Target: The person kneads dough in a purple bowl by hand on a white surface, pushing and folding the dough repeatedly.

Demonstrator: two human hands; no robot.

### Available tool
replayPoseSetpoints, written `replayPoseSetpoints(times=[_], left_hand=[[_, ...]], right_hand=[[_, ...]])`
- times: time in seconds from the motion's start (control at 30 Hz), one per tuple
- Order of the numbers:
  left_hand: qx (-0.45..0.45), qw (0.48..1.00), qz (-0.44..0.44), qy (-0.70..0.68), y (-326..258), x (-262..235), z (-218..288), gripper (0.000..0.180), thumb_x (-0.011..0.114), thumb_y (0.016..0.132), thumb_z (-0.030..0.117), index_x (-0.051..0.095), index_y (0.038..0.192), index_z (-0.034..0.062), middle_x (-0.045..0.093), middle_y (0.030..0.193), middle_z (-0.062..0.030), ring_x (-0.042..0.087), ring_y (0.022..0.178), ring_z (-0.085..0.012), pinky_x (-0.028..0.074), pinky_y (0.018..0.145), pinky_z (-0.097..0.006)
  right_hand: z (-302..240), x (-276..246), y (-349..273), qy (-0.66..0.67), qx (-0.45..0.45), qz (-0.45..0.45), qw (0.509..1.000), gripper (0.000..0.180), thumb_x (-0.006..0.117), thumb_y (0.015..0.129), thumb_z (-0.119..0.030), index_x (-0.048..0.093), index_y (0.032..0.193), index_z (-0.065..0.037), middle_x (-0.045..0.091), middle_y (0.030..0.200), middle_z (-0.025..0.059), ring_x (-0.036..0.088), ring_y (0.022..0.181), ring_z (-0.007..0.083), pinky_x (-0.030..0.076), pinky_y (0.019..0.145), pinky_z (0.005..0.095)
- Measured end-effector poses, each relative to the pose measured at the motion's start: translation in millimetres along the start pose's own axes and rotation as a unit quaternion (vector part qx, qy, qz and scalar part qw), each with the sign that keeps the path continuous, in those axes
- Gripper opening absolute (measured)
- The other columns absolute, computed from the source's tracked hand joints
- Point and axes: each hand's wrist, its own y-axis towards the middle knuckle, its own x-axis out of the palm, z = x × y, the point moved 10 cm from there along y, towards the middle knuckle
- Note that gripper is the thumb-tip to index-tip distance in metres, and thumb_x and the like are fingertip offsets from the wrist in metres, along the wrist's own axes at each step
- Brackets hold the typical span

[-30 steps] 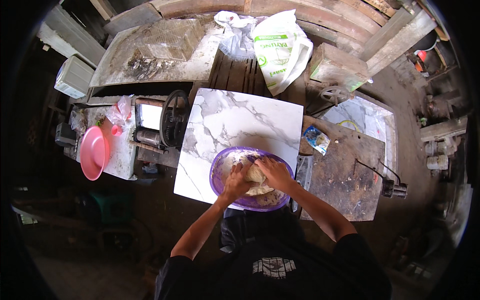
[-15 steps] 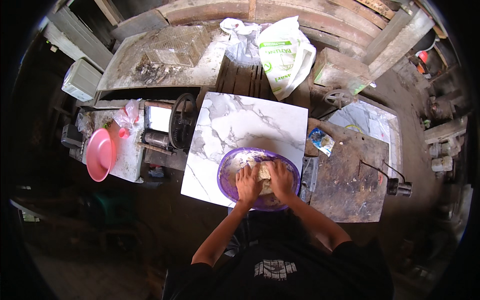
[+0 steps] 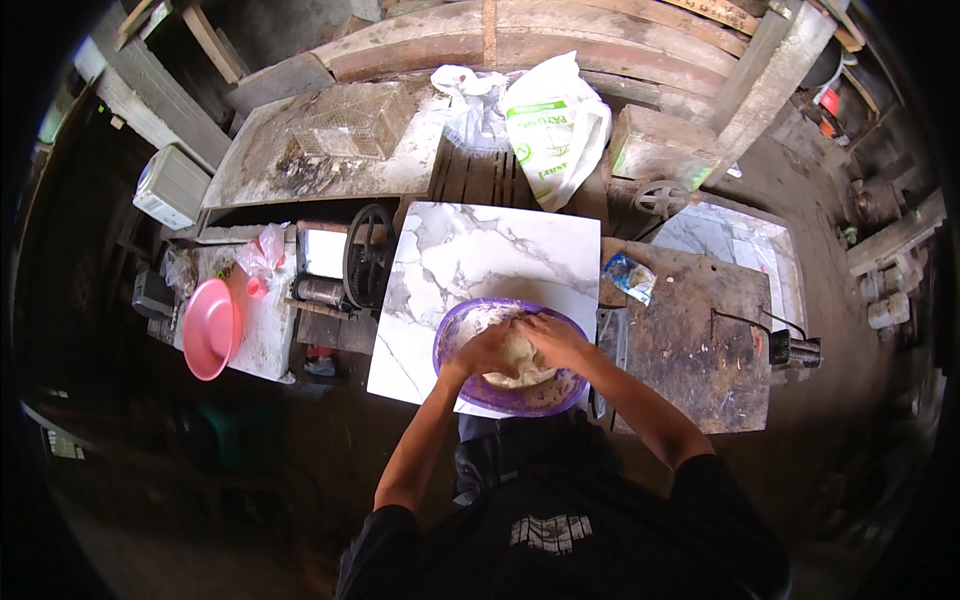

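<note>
Marble-patterned white tabletop point(image 3: 460, 245) in front of me, grey veins, corner tilted toward the person. Purple basin point(image 3: 509, 406) sits at its near edge, inside smeared pale. Dough point(image 3: 518, 372) is in the basin, off-white, lumpy, between the two hands. Left hand point(image 3: 481, 352) lies against its left side, right hand point(image 3: 548, 336) over its upper right; both touch dough, but I can't tell how far the fingers close around it.

To the right, a stained brown board point(image 3: 690, 365) with a blue-and-white packet point(image 3: 629, 277) near its far left corner. To the left, a roller machine with a dark wheel point(image 3: 368, 257), then a pink basin point(image 3: 212, 330) on a grimy white top point(image 3: 263, 345). Far side: wire cage point(image 3: 352, 128) on a dirty pale slab point(image 3: 258, 165), white sack with green print point(image 3: 555, 125) on dark wooden slats point(image 3: 467, 172). Plank wall point(image 3: 420, 45) behind. Room's dim, floor dark on the near left.
</note>
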Motion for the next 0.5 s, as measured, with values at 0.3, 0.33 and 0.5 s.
replayPoseSetpoints(times=[0.3, 0.33, 0.5], left_hand=[[-0.060, 0.980, 0.130, 0.139, -31.1, 22.0, -5.8, 0.079, 0.071, 0.061, 0.019, 0.029, 0.125, 0.0015, 0.038, 0.118, -0.0218, 0.039, 0.107, -0.0415, 0.034, 0.089, -0.045], [-0.080, 0.974, 0.143, 0.157, -32.3, 23.1, -2.3, 0.076, 0.069, 0.063, 0.017, 0.029, 0.126, 0.0029, 0.040, 0.116, -0.0204, 0.040, 0.106, -0.0404, 0.036, 0.087, -0.045], [-0.101, 0.933, 0.236, 0.251, -32.4, 18.2, 6.1, 0.065, 0.065, 0.064, 0.010, 0.038, 0.122, 0.0107, 0.044, 0.113, -0.0154, 0.043, 0.102, -0.0371, 0.037, 0.086, -0.044]], right_hand=[[-13.0, 5.4, -12.0, -0.023, 0.038, 0.207, 0.977, 0.066, 0.062, 0.058, -0.001, 0.038, 0.120, -0.004, 0.047, 0.101, 0.0172, 0.048, 0.094, 0.0314, 0.042, 0.080, 0.0391], [-13.0, 10.2, -17.0, -0.020, 0.044, 0.221, 0.974, 0.064, 0.060, 0.059, 0.000, 0.039, 0.119, -0.005, 0.048, 0.100, 0.0165, 0.049, 0.093, 0.0307, 0.042, 0.080, 0.0388], [-15.7, 1.0, -36.6, -0.088, 0.106, 0.375, 0.917, 0.043, 0.053, 0.067, -0.005, 0.049, 0.110, -0.009, 0.049, 0.097, 0.0128, 0.049, 0.092, 0.0280, 0.041, 0.080, 0.0407]])
